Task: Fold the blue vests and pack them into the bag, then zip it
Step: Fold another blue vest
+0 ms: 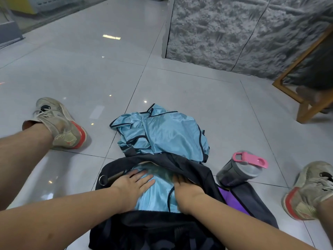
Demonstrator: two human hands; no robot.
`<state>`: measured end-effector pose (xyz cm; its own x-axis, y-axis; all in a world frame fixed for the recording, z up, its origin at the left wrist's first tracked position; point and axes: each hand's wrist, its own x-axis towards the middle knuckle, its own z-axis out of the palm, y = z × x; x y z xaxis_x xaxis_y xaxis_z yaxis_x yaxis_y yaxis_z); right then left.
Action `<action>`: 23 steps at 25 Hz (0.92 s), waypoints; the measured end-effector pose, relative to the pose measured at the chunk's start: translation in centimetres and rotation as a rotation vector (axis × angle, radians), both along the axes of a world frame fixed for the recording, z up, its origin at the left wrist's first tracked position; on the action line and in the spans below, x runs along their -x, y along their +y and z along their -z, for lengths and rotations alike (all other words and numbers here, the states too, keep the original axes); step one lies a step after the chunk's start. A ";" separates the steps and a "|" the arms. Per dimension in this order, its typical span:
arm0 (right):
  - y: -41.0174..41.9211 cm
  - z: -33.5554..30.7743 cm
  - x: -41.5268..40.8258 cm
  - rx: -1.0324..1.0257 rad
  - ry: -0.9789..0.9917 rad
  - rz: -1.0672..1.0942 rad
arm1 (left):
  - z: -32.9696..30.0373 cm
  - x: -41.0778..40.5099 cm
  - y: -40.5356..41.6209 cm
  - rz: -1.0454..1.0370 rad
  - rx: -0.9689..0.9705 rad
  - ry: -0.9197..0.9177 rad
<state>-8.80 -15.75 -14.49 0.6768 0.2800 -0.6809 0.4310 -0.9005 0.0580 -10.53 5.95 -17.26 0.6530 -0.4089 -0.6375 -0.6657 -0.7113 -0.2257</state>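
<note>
On the tiled floor [75, 65], past a worn sneaker [60, 123] at the left, the left hand [132, 184] lies flat with straight fingers [144, 175] pressing a folded blue vest [156, 193] down inside the open black bag [155, 230]. Just right of it the right hand [185, 192] also rests on that vest, its fingers tucked under the bag's far flap, so I cannot tell whether they grip anything. Beyond the bag a crumpled heap of blue vests [165, 132] lies touching its far edge, and a dark bottle with a pink lid [239, 168] stands beside the bag's right end.
</note>
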 end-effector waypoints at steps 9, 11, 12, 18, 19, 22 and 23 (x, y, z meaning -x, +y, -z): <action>3.4 -8.3 -4.4 -0.579 -0.016 0.131 | 0.7 0.6 -2.0 0.155 0.094 -0.055; 2.7 -9.7 -6.0 -0.707 -0.087 0.296 | 0.2 0.4 -2.2 0.139 0.149 0.009; 2.2 -10.0 -6.9 -0.743 -0.133 0.372 | -0.6 0.0 -2.3 0.116 0.220 0.046; -0.9 -8.6 -12.5 -0.847 -0.252 0.711 | -8.6 -3.7 -5.3 -0.141 0.954 0.009; -1.3 -8.3 -13.3 -0.827 -0.299 0.731 | -9.4 -4.6 -5.8 -0.247 1.061 -0.037; -2.2 -7.3 -14.8 -0.712 -0.363 0.764 | -9.5 -8.4 -6.5 -0.641 1.230 -0.122; -2.3 -6.7 -15.0 -0.662 -0.339 0.778 | -9.1 -9.8 -6.6 -0.750 1.246 -0.138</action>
